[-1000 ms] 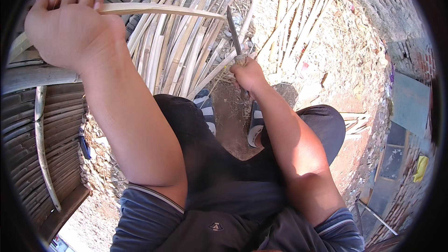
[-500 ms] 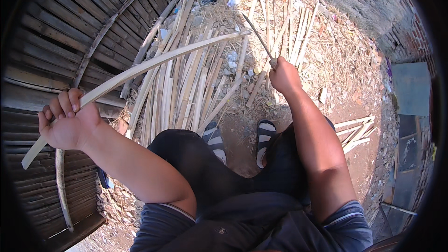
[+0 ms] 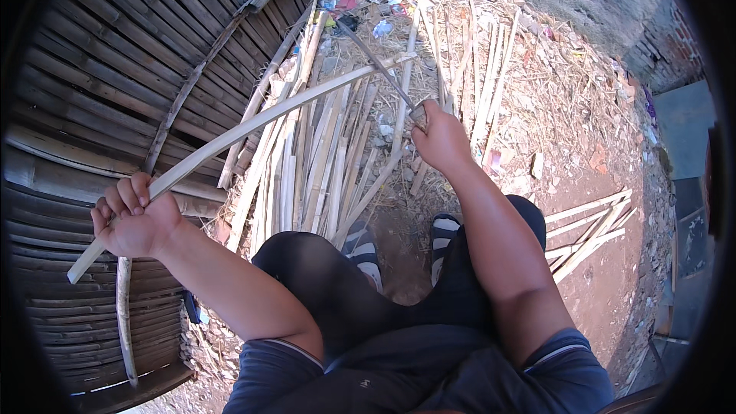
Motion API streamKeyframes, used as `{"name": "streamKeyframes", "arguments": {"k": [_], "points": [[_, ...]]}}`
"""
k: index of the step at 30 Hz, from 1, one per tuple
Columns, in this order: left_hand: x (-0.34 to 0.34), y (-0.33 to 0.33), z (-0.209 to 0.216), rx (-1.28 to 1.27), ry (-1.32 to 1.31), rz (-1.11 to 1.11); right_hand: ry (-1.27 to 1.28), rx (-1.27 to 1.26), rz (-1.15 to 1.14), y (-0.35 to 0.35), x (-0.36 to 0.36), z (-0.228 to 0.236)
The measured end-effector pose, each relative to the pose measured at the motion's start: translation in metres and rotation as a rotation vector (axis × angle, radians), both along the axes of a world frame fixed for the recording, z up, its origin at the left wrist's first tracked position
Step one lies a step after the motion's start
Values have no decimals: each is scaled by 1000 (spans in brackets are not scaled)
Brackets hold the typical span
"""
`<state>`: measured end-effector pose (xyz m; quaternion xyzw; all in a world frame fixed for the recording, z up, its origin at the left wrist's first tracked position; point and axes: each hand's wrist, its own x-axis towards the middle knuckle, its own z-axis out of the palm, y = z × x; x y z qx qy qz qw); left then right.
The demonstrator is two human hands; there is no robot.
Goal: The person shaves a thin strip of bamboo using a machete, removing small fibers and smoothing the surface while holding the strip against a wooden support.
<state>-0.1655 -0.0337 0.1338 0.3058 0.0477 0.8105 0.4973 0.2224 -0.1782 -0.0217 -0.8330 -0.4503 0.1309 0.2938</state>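
A long, pale bamboo strip (image 3: 261, 119) slants up from the lower left toward the upper middle. Near its lower end my left hand (image 3: 138, 216) is closed around it, fingers curled over the top. My right hand (image 3: 442, 136) grips the handle of a long-bladed knife (image 3: 381, 69), whose dark blade points up and left. The blade crosses the strip close to its far end; whether the two touch I cannot tell. Under the strip lies a pile of split bamboo strips (image 3: 318, 161) on the ground.
A bamboo-slat wall (image 3: 100, 69) stands on the left. More strips lie at the far middle (image 3: 491, 69), with a small stack (image 3: 590, 234) by my right knee. Litter (image 3: 383, 8) and straw cover the ground; a brick wall (image 3: 644, 31) rises at the far right.
The knife has swung leftward, from beyond the strip's end to across it. My right hand has shifted left and slightly down. My left hand, still on the strip, sits a little farther right.
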Motion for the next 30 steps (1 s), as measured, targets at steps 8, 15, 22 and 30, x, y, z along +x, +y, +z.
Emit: {"name": "streamKeyframes", "arguments": {"k": [8,15,22,30], "points": [[-8,-40,15,-67,-50,110,875,539,-8,-3,25,24],[-2,-70,-16,-88,-134,-104,1409,733,100,-38,32,39],[33,-82,-27,-83,106,-245,1484,893,41,-69,57,39],[30,-82,-72,-848,1021,-372,1426,1041,-119,-85,71,47]]}}
